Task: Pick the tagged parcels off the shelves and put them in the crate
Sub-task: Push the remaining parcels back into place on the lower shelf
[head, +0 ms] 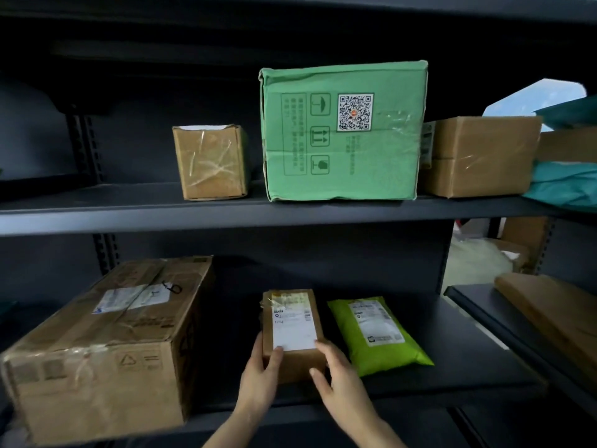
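Observation:
A small brown parcel (292, 321) with a white shipping label lies on the lower shelf (452, 383), in the middle. My left hand (260, 376) grips its near left corner, thumb on the label. My right hand (339, 376) holds its near right corner, fingers over the front edge. A lime green mailer bag (376, 334) with a label lies just right of the parcel. A large brown carton (109, 347) with a label stands at the left of the same shelf. No crate is in view.
The upper shelf (129, 215) carries a small taped brown box (211, 161), a big green box (344, 130) with a QR code, a brown box (478, 155) and teal bags (565, 185). A neighbouring rack at the right holds a flat brown box (549, 312).

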{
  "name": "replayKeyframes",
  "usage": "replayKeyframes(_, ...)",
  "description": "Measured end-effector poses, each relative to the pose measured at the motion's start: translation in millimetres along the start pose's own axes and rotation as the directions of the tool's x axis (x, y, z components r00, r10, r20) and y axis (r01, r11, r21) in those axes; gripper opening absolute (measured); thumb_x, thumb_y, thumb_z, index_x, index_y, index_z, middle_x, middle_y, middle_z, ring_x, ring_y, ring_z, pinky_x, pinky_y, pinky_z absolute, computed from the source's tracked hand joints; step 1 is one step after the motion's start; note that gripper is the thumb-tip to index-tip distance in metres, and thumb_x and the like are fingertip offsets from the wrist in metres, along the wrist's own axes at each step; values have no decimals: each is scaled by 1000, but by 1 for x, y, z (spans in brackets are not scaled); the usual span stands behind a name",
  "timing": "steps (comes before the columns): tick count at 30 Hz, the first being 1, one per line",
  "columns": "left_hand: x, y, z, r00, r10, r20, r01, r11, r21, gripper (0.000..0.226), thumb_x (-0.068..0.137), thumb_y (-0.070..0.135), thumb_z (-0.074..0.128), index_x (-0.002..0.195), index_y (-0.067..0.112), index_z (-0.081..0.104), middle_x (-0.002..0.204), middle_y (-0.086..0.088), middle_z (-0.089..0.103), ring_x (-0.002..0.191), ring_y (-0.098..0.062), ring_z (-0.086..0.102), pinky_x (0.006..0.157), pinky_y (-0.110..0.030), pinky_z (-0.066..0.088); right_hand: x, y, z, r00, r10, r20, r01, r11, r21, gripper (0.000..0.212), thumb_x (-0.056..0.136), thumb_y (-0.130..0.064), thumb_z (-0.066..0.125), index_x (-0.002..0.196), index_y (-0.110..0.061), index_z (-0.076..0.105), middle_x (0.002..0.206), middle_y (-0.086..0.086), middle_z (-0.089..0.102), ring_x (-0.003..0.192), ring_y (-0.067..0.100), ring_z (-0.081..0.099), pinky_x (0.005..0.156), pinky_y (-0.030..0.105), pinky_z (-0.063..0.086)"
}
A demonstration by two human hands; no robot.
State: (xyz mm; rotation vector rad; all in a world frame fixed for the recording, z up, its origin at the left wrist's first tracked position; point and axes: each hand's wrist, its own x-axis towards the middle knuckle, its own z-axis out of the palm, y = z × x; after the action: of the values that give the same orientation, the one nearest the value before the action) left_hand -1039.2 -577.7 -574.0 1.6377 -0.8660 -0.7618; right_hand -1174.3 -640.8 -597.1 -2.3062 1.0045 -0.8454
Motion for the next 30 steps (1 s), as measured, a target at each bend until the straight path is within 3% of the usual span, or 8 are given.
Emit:
replayKeyframes(8,9,-9,-30,974,59,-216,-51,998,44,55,98,28,42,147,16,23,146,-10,40,133,-27,39,108,-34,30,13,-19,26,991,-82,103,75,995,61,51,95,-26,48,143,-25,30,153,-7,23,137,3,25,105,6,16)
replayKeyframes(12,19,-9,-31,945,173,-277,-95,956,276,55,97,21,43,147,13,23,152,-10,31,140,-25,28,115,-36,21,23,6,-15,998,-66,-11,65,993,-99,47,94,-26,50,139,-20,40,147,-3,37,136,11,33,108,15,21)
replayKeyframes(14,19,-10,-20,904,340,-261,-148,818,556,51,97,25,42,145,13,30,151,-10,33,140,-24,28,116,-37,20,27,37,-44,992,-34,-123,6,975,-224,44,91,-22,55,134,-12,49,140,6,48,131,21,42,108,24,28)
replayKeyframes(16,17,-7,0,853,503,-141,-243,621,745,47,92,29,38,135,12,49,141,-9,48,134,-25,42,112,-38,27,27,66,-71,988,49,-146,-99,928,-359,48,92,-28,53,137,-14,44,144,8,42,135,24,37,111,30,28)
replayKeyframes(20,15,2,44,783,609,125,-419,368,830,46,76,31,39,104,14,71,111,-5,70,108,-24,64,101,-37,35,19,103,-92,954,296,-46,-286,853,-437,54,94,-44,44,144,-33,29,157,9,13,143,27,15,114,33,22)
replayKeyframes(24,14,1,66,778,563,278,-453,197,870,39,58,35,70,93,19,75,104,-1,73,102,-21,68,91,-40,51,3,104,-72,967,249,45,-224,925,-308,52,94,-34,49,143,-32,31,156,6,14,142,22,21,112,26,24)
replayKeyframes(27,21,-6,58,804,551,224,-382,191,904,56,42,29,85,94,13,76,106,-10,72,105,-28,66,104,-43,27,-11,96,-52,983,170,62,-146,948,-282,51,95,-30,46,144,-33,29,157,4,12,143,19,20,112,24,21)
replayKeyframes(30,24,-10,39,843,496,207,-324,161,932,46,58,26,64,99,8,73,110,-18,68,114,-33,50,107,-41,8,-14,89,-39,990,127,64,-105,957,-272,48,97,-26,43,144,-30,31,157,1,11,142,16,21,112,21,19)
